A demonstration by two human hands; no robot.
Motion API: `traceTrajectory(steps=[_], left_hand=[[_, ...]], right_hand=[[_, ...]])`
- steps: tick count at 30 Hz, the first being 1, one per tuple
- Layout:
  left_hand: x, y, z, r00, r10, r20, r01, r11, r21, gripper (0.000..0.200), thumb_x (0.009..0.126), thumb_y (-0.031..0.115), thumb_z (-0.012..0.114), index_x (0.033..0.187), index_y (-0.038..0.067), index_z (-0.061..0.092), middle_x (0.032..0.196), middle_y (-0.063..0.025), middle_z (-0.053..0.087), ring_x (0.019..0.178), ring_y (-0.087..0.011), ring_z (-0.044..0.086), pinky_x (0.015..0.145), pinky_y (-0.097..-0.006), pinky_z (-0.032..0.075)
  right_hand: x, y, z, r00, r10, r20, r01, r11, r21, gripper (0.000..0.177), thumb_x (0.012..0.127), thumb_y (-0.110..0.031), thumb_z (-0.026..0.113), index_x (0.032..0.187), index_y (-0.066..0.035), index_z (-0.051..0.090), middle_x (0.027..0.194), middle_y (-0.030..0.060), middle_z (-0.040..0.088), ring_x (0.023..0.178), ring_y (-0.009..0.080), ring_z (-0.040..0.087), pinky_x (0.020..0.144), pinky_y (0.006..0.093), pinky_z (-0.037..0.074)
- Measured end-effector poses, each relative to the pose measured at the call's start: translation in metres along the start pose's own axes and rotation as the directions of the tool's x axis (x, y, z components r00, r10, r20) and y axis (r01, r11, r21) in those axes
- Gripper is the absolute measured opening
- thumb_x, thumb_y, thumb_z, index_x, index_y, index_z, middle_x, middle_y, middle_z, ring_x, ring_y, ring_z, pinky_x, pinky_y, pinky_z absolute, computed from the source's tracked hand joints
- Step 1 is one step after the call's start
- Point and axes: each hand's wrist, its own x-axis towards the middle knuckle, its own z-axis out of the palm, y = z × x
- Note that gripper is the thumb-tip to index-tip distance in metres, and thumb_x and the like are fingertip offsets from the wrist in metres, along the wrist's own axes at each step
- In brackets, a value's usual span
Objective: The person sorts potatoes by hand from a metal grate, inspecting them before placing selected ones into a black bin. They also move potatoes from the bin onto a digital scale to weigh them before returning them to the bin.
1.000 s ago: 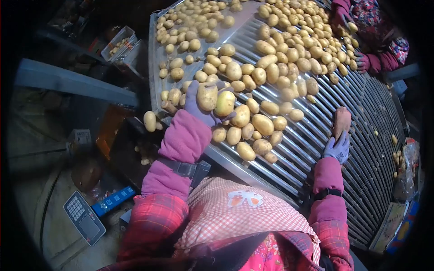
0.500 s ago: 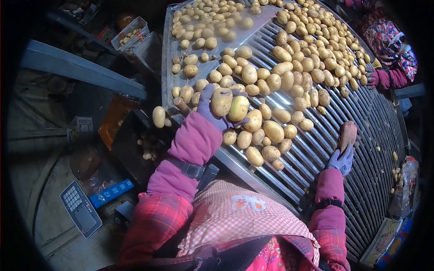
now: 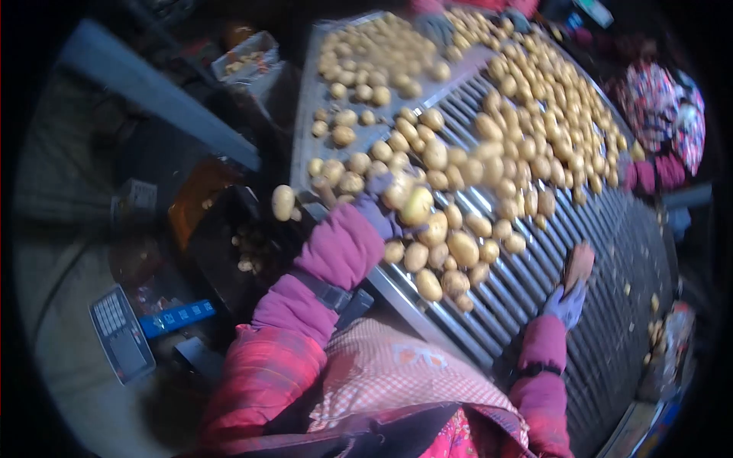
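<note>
My left hand [image 3: 376, 214], in a purple-grey glove, is closed around two potatoes at the near left part of the grate. One is a tan potato [image 3: 398, 190]; beside it is a greenish-yellow potato [image 3: 417, 206]. Loose potatoes [image 3: 462, 248] lie right next to these fingers. My right hand [image 3: 565, 304], gloved the same way, grips the near end of a reddish-brown oblong block [image 3: 580, 262], whose material I cannot make out. The block rests on or just over the dark bars of the roller grate [image 3: 527, 267], apart from the potatoes.
A large heap of potatoes [image 3: 550, 114] covers the far grate, with more on the metal tray [image 3: 305, 137]. Another person's gloved hand [image 3: 434, 29] is at the far edge, and another person's sleeve [image 3: 670, 172] is at right. A scale [image 3: 122, 336] stands at lower left.
The camera view has shifted and blurred, so the scene sits lower. Another person's gloved hands have come into view at the far edge. Both my hands keep their holds.
</note>
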Motion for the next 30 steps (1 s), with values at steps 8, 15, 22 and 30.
traceTrajectory(steps=[8, 15, 22, 30], left_hand=[[-0.017, -0.035, -0.065, 0.999, -0.045, -0.015, -0.042, -0.700, -0.713, 0.073, 0.080, 0.052, 0.061, 0.136, 0.011, 0.039, 0.132, -0.0172, 0.047, 0.116, -0.0363, 0.051, 0.091, -0.0578, 0.046], [-0.152, -0.119, -0.129, 0.651, -0.725, 0.227, -0.283, -0.508, -0.813, 0.066, 0.078, 0.054, 0.062, 0.132, 0.018, 0.047, 0.131, -0.0088, 0.052, 0.116, -0.0313, 0.053, 0.089, -0.0587, 0.047], [-0.218, -0.122, -0.089, 0.254, -0.739, 0.624, -0.138, -0.667, -0.733, 0.052, 0.076, 0.050, 0.065, 0.122, 0.030, 0.054, 0.128, 0.0032, 0.049, 0.118, -0.0248, 0.046, 0.091, -0.0620, 0.037], [-0.058, -0.220, -0.158, 0.191, -0.964, 0.184, -0.294, -0.235, -0.927, 0.078, 0.081, 0.062, 0.055, 0.144, 0.021, 0.032, 0.149, -0.0118, 0.028, 0.132, -0.0328, 0.036, 0.106, -0.0519, 0.030]], right_hand=[[0.007, 0.019, 0.020, 0.999, -0.042, 0.034, 0.044, 0.997, -0.061, 0.060, 0.087, -0.032, 0.054, 0.142, -0.013, 0.038, 0.140, 0.0170, 0.043, 0.124, 0.0339, 0.046, 0.102, 0.0447, 0.038], [0.009, 0.018, 0.021, 0.999, 0.001, 0.050, 0.002, 0.998, -0.057, 0.060, 0.084, -0.030, 0.053, 0.140, -0.011, 0.040, 0.138, 0.0170, 0.045, 0.126, 0.0329, 0.044, 0.102, 0.0435, 0.039], [0.009, 0.019, 0.022, 1.000, -0.003, 0.029, 0.005, 0.996, -0.085, 0.058, 0.086, -0.031, 0.053, 0.140, -0.013, 0.041, 0.138, 0.0172, 0.045, 0.124, 0.0324, 0.047, 0.101, 0.0444, 0.040], [0.008, 0.031, 0.027, 0.999, -0.009, 0.034, 0.012, 0.997, -0.075, 0.061, 0.087, -0.034, 0.056, 0.142, -0.015, 0.037, 0.138, 0.0199, 0.044, 0.125, 0.0346, 0.045, 0.102, 0.0445, 0.038]])
